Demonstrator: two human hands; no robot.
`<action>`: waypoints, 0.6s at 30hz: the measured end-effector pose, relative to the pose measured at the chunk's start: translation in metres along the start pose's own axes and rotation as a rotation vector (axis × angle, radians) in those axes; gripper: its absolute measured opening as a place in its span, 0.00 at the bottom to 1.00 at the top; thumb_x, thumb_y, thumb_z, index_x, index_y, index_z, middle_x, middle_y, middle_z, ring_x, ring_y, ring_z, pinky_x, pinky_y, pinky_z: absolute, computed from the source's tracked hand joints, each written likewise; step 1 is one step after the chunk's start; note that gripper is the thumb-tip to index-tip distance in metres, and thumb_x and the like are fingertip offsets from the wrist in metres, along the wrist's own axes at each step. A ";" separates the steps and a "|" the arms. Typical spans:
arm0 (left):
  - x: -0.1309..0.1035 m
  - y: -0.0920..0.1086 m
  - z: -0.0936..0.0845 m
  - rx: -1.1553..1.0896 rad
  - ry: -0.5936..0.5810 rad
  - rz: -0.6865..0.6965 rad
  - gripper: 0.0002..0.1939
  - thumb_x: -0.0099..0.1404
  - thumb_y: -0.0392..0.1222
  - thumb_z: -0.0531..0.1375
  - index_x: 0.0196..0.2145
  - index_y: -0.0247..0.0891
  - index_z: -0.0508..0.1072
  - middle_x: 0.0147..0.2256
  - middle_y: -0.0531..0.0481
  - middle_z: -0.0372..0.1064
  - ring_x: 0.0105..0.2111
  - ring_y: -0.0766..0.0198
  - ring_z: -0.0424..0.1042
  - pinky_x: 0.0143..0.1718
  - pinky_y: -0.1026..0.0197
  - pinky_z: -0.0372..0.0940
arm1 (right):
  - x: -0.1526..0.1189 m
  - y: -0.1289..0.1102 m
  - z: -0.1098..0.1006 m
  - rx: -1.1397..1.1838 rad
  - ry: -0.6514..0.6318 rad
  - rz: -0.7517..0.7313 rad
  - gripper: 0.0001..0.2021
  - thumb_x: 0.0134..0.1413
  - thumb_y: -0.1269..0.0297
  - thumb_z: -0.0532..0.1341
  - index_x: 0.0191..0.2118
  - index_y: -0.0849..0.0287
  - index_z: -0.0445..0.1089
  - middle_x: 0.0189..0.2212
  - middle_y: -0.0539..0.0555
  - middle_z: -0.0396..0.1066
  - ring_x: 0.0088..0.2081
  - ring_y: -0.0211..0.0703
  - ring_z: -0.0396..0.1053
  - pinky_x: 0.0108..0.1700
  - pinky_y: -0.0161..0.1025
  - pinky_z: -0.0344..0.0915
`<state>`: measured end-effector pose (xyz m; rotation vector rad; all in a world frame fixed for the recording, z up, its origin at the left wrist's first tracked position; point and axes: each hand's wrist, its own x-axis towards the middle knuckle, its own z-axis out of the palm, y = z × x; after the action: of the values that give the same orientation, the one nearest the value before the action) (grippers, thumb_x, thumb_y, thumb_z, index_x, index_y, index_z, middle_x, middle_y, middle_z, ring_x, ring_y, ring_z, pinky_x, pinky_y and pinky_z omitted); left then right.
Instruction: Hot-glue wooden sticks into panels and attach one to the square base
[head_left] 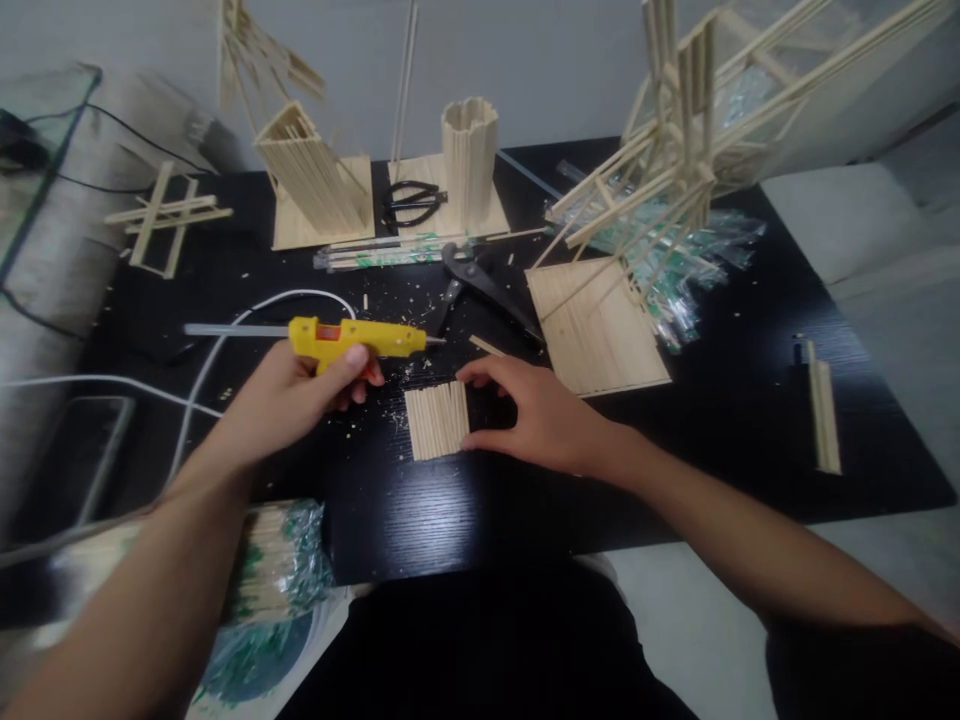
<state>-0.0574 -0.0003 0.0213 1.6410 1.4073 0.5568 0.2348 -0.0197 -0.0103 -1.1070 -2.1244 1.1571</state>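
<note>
My left hand [322, 385] is wrapped round the handle of a yellow hot glue gun [375, 338], its nozzle pointing right and a glue stick [236, 329] jutting from its back end. Just below and right of the nozzle lies a small square panel of short wooden sticks [435, 422] set side by side. My right hand [517, 415] pinches the panel's right edge between thumb and fingers, one at the top corner and one at the bottom. A narrow gap shows between sticks near the panel's right side.
Behind stand a square stick tower [311, 180] and a rounded one [470, 165]. Dark pliers [491, 285], black-handled scissors [412, 203] and a flat stick board [600, 325] lie nearby. A stick frame [697, 170] leans at right. The glue gun's white cord [202, 385] loops left.
</note>
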 end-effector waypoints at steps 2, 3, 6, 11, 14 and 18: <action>-0.001 0.000 -0.002 -0.062 -0.039 0.047 0.28 0.72 0.65 0.57 0.33 0.36 0.79 0.29 0.44 0.76 0.23 0.66 0.71 0.23 0.64 0.66 | 0.002 0.001 -0.002 0.189 0.068 0.061 0.28 0.46 0.61 0.79 0.52 0.55 0.72 0.51 0.57 0.78 0.49 0.50 0.77 0.50 0.49 0.74; -0.002 0.000 -0.002 -0.094 -0.053 0.064 0.29 0.70 0.67 0.58 0.32 0.37 0.79 0.29 0.44 0.76 0.24 0.66 0.72 0.22 0.64 0.66 | 0.003 0.001 -0.003 0.280 0.102 0.087 0.27 0.45 0.59 0.80 0.51 0.55 0.73 0.50 0.56 0.78 0.48 0.50 0.77 0.48 0.47 0.74; -0.006 -0.001 -0.002 -0.196 -0.058 0.082 0.28 0.68 0.69 0.61 0.32 0.38 0.79 0.29 0.45 0.76 0.25 0.66 0.74 0.21 0.66 0.66 | 0.006 0.000 -0.004 0.514 0.157 0.127 0.27 0.42 0.58 0.81 0.47 0.55 0.74 0.50 0.56 0.79 0.47 0.48 0.77 0.46 0.46 0.74; -0.010 -0.004 -0.001 -0.293 -0.080 0.116 0.25 0.67 0.65 0.64 0.31 0.38 0.79 0.27 0.47 0.75 0.23 0.67 0.72 0.20 0.67 0.65 | 0.008 -0.003 -0.006 0.721 0.161 0.134 0.24 0.39 0.62 0.81 0.43 0.55 0.76 0.55 0.56 0.78 0.47 0.45 0.77 0.47 0.45 0.74; -0.011 -0.005 0.000 -0.329 -0.109 0.135 0.24 0.68 0.64 0.64 0.30 0.38 0.79 0.26 0.48 0.74 0.21 0.69 0.70 0.19 0.67 0.64 | 0.008 -0.004 -0.008 0.735 0.165 0.146 0.23 0.38 0.63 0.81 0.42 0.55 0.76 0.55 0.56 0.78 0.46 0.45 0.77 0.48 0.46 0.75; -0.012 -0.005 0.001 -0.345 -0.128 0.142 0.24 0.68 0.63 0.64 0.29 0.38 0.78 0.25 0.50 0.74 0.19 0.71 0.68 0.18 0.69 0.62 | 0.008 -0.005 -0.008 0.739 0.154 0.152 0.21 0.38 0.63 0.81 0.40 0.55 0.77 0.55 0.56 0.78 0.46 0.45 0.77 0.48 0.46 0.75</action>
<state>-0.0624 -0.0118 0.0193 1.4738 1.0413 0.7198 0.2336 -0.0110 -0.0014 -0.9588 -1.3157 1.6709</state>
